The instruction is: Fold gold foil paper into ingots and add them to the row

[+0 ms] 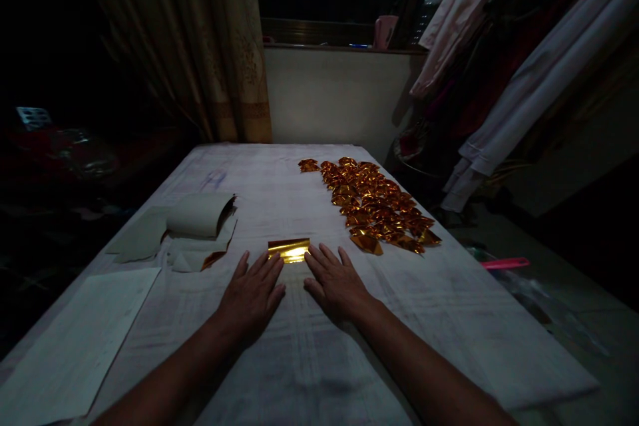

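A small strip of shiny gold foil paper (pixel 289 249), seemingly rolled or folded, lies crosswise on the cloth-covered table (pixel 279 193). My left hand (pixel 254 289) rests at its left end, fingers stretched out and fingertips touching the edge. At the right end, my right hand (pixel 335 283) also lies flat with spread fingers. Both thumbs point inward below the foil. Beyond my right hand spreads a cluster of folded gold foil pieces (pixel 372 203), with one more folded piece (pixel 308 165) just left of its far end.
Left of my hands lie curled sheets of paper (pixel 194 216) with gold undersides. A flat white sheet (pixel 84 339) covers the near left corner. A curtain (pixel 219 46) hangs beyond the table, and clothes (pixel 539 73) hang at the right. A pink jug (pixel 385 32) stands on the sill.
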`<state>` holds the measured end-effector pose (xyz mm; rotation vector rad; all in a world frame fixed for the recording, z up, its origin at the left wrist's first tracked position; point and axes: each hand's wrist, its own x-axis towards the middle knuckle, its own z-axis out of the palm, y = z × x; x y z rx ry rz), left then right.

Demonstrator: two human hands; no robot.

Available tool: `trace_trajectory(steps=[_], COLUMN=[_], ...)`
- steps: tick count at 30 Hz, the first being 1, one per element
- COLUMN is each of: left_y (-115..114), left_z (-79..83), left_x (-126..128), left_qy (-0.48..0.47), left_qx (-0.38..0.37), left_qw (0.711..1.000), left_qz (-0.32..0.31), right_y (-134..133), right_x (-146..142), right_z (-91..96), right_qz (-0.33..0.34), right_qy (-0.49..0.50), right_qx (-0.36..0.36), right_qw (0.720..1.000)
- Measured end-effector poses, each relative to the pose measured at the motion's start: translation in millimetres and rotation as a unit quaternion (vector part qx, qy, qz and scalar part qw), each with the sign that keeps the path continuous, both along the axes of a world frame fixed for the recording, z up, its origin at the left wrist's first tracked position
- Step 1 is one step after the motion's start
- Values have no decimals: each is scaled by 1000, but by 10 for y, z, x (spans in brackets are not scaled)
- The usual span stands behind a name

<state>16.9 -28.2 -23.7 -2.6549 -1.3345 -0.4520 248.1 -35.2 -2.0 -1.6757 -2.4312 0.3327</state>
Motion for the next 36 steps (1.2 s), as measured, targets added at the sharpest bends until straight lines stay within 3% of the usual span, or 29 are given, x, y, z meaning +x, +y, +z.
trace_trajectory(steps=[4,11,16,20,25,30,36], left_y=[2,26,42,39,28,102,342], left_z=[36,140,147,134,148,265,341], left_x=[-188,-101,-95,-133,-145,-101,-13], left_qy=[32,57,52,38,18,-9,-102], left_qx=[26,55,61,59,52,1,-36], left_qw=[999,997,997,998,998,1000,990], left_qz=[14,4,-8,-9,-14,-2,89], right_y=[12,21,20,24,-23,-73,-20], right_x=[11,-8,-275,-438,-182,85,106], right_z=[-11,-59,-54,-44,-39,-57,-109], right_qz=[5,-2,54,89,41,0,-6], right_qy=[7,7,41,53,28,11,75], right_qx=[-12,29,108,74,36,17,53], right_qw=[1000,1000,992,992,998,1000,996])
